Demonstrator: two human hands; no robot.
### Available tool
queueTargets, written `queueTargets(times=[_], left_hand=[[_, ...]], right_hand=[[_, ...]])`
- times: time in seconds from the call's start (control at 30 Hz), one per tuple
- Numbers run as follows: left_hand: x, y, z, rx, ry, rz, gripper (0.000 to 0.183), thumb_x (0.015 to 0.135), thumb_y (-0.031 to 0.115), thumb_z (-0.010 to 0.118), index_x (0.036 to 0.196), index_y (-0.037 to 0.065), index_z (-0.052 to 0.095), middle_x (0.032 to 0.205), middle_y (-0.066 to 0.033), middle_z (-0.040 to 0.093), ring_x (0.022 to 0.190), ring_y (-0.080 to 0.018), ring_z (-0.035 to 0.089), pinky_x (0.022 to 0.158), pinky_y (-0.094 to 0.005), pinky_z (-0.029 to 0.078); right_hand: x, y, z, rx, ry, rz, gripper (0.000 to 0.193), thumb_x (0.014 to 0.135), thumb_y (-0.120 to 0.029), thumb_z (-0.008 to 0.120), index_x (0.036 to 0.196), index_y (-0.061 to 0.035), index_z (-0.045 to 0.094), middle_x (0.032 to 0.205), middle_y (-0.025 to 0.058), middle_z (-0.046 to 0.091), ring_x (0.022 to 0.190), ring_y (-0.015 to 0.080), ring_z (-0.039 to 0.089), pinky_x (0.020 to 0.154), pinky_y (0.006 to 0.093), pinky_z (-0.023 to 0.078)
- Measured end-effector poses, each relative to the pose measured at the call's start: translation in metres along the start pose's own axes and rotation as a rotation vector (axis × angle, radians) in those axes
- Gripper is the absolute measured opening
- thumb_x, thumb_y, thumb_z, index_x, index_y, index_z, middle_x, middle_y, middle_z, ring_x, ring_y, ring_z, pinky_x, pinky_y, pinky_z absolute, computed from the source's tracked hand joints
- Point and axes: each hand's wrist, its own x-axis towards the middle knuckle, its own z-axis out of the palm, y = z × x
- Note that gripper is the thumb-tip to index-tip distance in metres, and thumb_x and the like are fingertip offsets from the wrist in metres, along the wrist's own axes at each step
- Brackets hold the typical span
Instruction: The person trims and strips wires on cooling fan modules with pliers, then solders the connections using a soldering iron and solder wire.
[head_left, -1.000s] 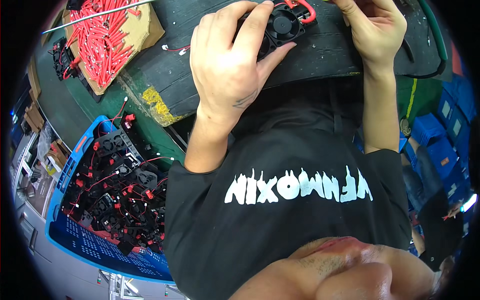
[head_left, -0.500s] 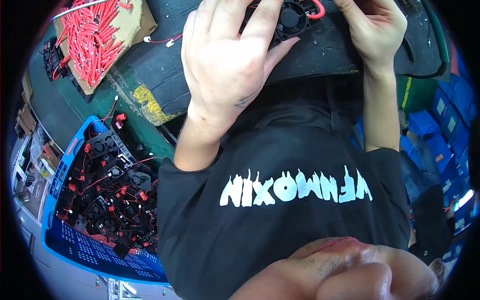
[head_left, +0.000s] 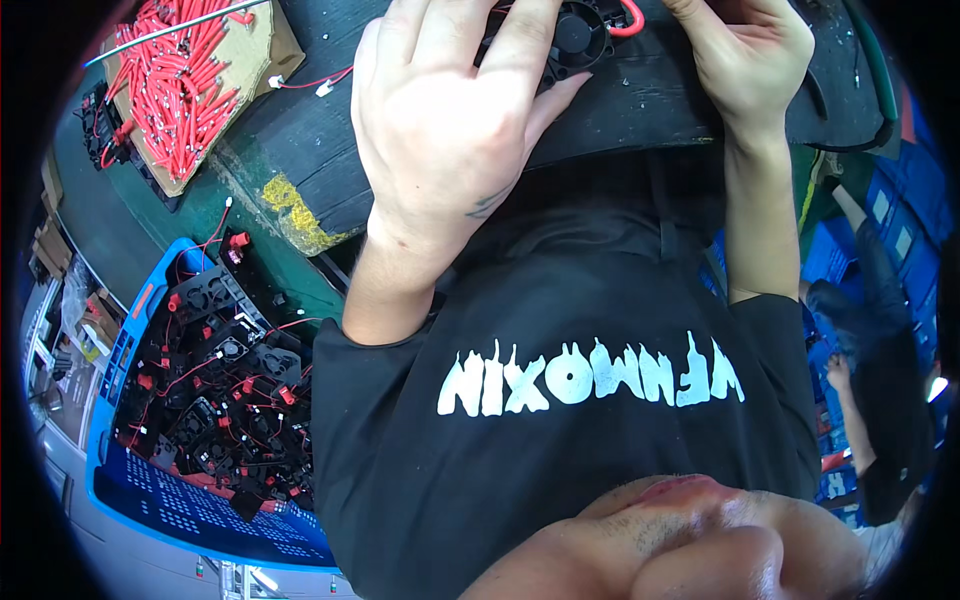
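Observation:
A small black cooling fan [head_left: 578, 34] in a square frame lies on the dark worktop at the top edge. My left hand [head_left: 445, 115] is laid over its left part, thumb along the near side and fingers over the top, gripping it. A thick red wire [head_left: 630, 20] bends out of the fan's right side. A thin red lead with a white connector [head_left: 325, 88] comes out from under my left hand. To the right of the fan, my right hand [head_left: 752, 60] is closed with curled fingers; its fingertips run to the picture's edge, and what they hold is hidden.
A cardboard tray [head_left: 255, 75] heaped with red wire pieces [head_left: 185, 95] stands at the upper left. Below it, a blue crate [head_left: 105, 420] holds many black fan assemblies [head_left: 215, 400]. The worktop's edge [head_left: 640, 140] runs before me. Another person [head_left: 880, 370] is behind at the right, near blue bins.
My left hand has shifted slightly left, still on the fan; the right hand stays nearly in place. The other person at the right shows more fully, with an arm now in view.

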Motion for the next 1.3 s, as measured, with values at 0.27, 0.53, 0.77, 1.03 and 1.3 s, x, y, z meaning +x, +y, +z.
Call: queueTargets(times=[0.27,0.53,0.77,1.03,1.3], left_hand=[[0.006,-0.005,0.008,-0.052,0.104,0.090,0.054,0.058,0.010,0.088,0.108,-0.001,0.072,0.106,-0.0151,0.068,0.093,-0.0343,0.067,0.082,-0.0421,0.052],[0.006,0.001,0.006,-0.067,0.072,0.013,0.053,0.058,0.011,0.089,0.108,0.000,0.073,0.106,-0.0154,0.068,0.095,-0.0342,0.067,0.084,-0.0416,0.053],[0.005,0.000,0.006,0.044,0.035,0.034,0.054,0.059,0.010,0.089,0.110,0.000,0.073,0.105,-0.0136,0.068,0.093,-0.0328,0.066,0.083,-0.0415,0.052],[0.007,-0.010,0.006,-0.056,0.044,0.052,0.055,0.058,0.009,0.088,0.110,0.001,0.072,0.105,-0.0125,0.067,0.091,-0.0317,0.064,0.081,-0.0412,0.052],[0.006,-0.013,0.007,-0.064,0.033,0.089,0.056,0.059,0.010,0.088,0.112,0.001,0.072,0.108,-0.0130,0.067,0.094,-0.0325,0.065,0.082,-0.0422,0.051]], right_hand=[[0.004,-0.014,-0.005,0.015,-0.017,0.151,0.008,0.088,0.010,0.073,0.092,0.0049,0.069,0.084,0.0039,0.068,0.074,0.0070,0.062,0.068,0.0214,0.050],[0.002,-0.008,0.003,0.208,-0.095,0.285,0.004,0.091,0.007,0.071,0.092,0.0047,0.069,0.082,0.0032,0.070,0.074,0.0062,0.064,0.066,0.0201,0.051],[0.004,-0.006,0.003,0.123,-0.011,0.228,0.005,0.091,0.006,0.071,0.091,0.0024,0.068,0.081,0.0021,0.069,0.073,0.0055,0.062,0.067,0.0199,0.049],[0.006,-0.008,-0.004,0.029,0.022,0.236,0.008,0.090,0.005,0.072,0.087,0.0008,0.066,0.080,0.0002,0.067,0.070,0.0043,0.057,0.064,0.0207,0.045],[0.001,-0.015,-0.006,-0.139,0.011,0.054,0.006,0.090,0.008,0.070,0.093,0.0036,0.068,0.083,0.0021,0.066,0.072,0.0054,0.057,0.066,0.0203,0.044]])
